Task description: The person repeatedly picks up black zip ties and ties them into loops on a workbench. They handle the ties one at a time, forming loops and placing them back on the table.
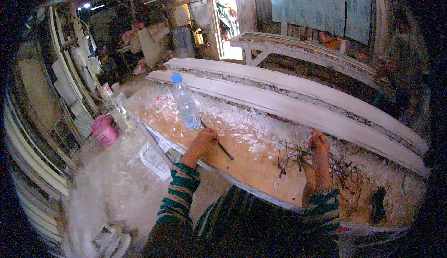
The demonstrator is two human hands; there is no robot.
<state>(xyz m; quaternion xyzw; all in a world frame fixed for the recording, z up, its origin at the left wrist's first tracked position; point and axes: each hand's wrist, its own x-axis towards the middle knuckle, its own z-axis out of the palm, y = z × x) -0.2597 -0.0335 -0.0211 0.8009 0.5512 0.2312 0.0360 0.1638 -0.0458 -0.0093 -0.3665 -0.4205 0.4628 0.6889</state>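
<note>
My left hand is closed around a thin dark rod, whose two ends stick out on either side of the fingers. Close behind that hand, a clear plastic bottle with a blue cap stands on the wooden board. Over the board's right part, my right hand is raised with its fingertips pinched together. What they pinch is too small to make out. Thin dark strands lie in a loose tangle beside these fingers, and more tangled strands spread to the right of the wrist.
Two long whitish planks run along the board's far side. A dark brush-like bundle lies at the right end. Beyond stands a long bench. A pink container sits on the floor at left, near leaning strips.
</note>
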